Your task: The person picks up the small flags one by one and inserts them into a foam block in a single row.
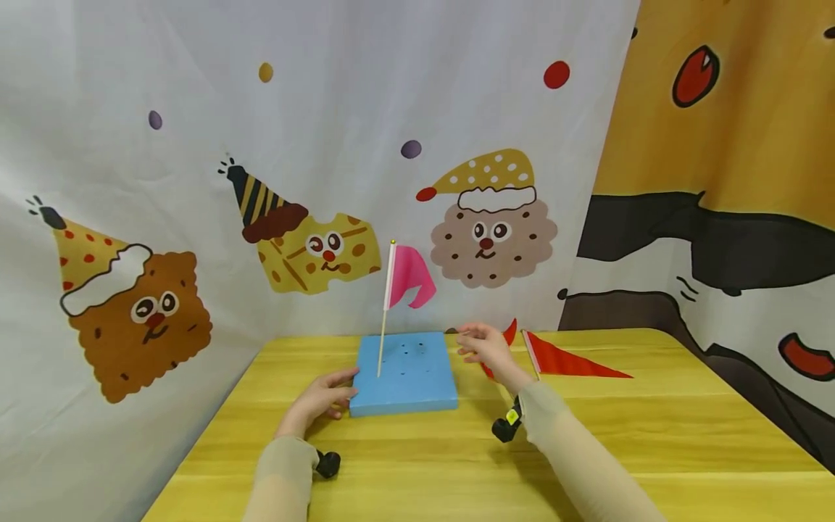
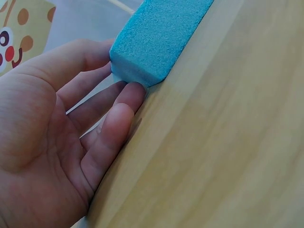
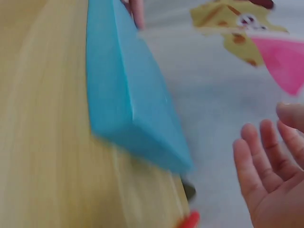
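Observation:
A blue foam block (image 1: 404,388) with several small holes in its top lies on the table. Out of its left part a pink flag (image 1: 409,275) stands upright on a thin stick. My left hand (image 1: 320,399) rests at the block's left side, its fingertips touching the front left corner, as the left wrist view shows. Beyond the block's right edge my right hand (image 1: 485,348) is raised above the table, fingers loosely spread and holding nothing. Just right of that hand lie red flags, one a long red pennant (image 1: 574,357), the other partly hidden behind the hand.
The yellow wood-grain table (image 1: 404,471) ends at a white curtain (image 1: 326,109) printed with cartoon snacks in hats. The upright flag stick rises between the two hands. A small black camera (image 1: 328,464) sits on the left wrist, another (image 1: 505,428) on the right.

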Available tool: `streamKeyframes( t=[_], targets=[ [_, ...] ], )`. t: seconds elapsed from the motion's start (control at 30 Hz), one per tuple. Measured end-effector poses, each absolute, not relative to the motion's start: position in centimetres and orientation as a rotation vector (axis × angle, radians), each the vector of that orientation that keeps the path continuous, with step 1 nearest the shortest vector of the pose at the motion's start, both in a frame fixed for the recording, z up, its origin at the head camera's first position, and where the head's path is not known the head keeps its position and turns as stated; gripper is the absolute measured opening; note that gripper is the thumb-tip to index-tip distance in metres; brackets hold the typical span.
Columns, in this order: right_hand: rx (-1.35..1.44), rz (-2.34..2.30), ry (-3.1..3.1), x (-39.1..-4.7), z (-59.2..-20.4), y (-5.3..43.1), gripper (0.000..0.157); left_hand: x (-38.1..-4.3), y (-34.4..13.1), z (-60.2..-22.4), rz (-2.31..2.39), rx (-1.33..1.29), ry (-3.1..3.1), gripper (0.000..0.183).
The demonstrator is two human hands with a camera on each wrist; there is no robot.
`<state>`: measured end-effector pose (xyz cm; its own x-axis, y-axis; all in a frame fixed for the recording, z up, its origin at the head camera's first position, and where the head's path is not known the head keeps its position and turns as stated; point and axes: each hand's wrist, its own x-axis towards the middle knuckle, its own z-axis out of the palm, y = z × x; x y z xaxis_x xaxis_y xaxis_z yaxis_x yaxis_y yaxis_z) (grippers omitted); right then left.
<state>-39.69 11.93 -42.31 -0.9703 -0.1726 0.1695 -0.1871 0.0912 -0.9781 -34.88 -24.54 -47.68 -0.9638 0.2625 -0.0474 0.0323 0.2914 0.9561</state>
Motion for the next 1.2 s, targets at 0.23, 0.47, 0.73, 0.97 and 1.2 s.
streamKeyframes(
  t=[0.23, 0.47, 0.73, 0.97, 1.2],
  targets=[
    [0.239, 1.898, -2.453, -38.5, -44.0, 17.6, 0.028, -34.8, -24.8, -48.0, 1.746, 0.264, 2.363, 0.059],
    [0.261, 1.8, -2.619, -37.6, -44.5, 20.5, 0.034, -34.7, -25.0, -48.0, 1.755, 0.266, 2.351, 0.06],
    [0.382, 1.764, -2.747, -37.8, -45.5, 22.8, 0.037, -34.7, -24.7, -48.1, 1.751, 0.279, 2.339, 0.061],
    [0.307, 1.781, -2.846, -37.2, -46.6, 22.9, 0.029, -34.6, -24.8, -48.0, 1.734, 0.296, 2.333, 0.06],
    [0.285, 1.555, -2.927, -37.3, -46.5, 22.3, 0.028, -34.8, -24.8, -48.1, 1.736, 0.29, 2.342, 0.061]
  ],
)
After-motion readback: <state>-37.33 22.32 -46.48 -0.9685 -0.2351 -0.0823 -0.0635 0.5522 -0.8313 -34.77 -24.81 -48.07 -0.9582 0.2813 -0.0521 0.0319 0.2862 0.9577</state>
